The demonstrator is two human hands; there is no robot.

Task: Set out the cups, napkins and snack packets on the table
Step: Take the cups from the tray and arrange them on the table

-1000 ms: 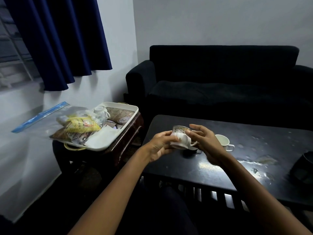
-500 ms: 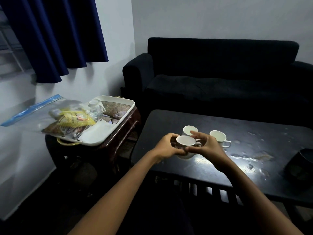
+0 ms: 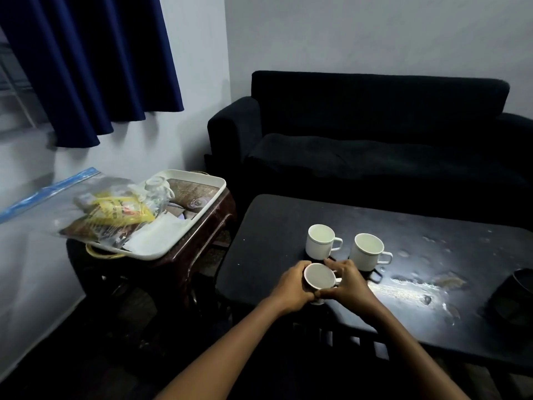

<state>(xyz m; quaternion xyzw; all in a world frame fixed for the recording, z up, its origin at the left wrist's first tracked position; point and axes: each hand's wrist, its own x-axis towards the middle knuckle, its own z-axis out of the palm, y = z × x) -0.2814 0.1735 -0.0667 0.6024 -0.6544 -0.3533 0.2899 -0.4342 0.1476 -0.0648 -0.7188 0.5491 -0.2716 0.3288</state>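
Dim room, dark sofa point(image 3: 375, 145) behind, and I am looking down at a black bench point(image 3: 274, 226) with a small side table to its left. On that side table a white tray point(image 3: 161, 249) is carrying a clear bag of snack packets point(image 3: 112, 215), white napkins point(image 3: 161, 235) and one more cup point(image 3: 157, 187) lying beside the bag. Moving right, I am cupping the near cup point(image 3: 318, 280) from both sides: my left hand point(image 3: 291, 287) is curling round its left wall, my right hand point(image 3: 350, 284) is wrapping the handle side. It is sitting at the bench's near edge, upright. Just beyond it, two cups point(image 3: 320, 241) are standing side by side, handles pointing right. So three cups on the bench, one on the tray. The tray is lying well to my left, so I judge my left hand nearer for the next reach.
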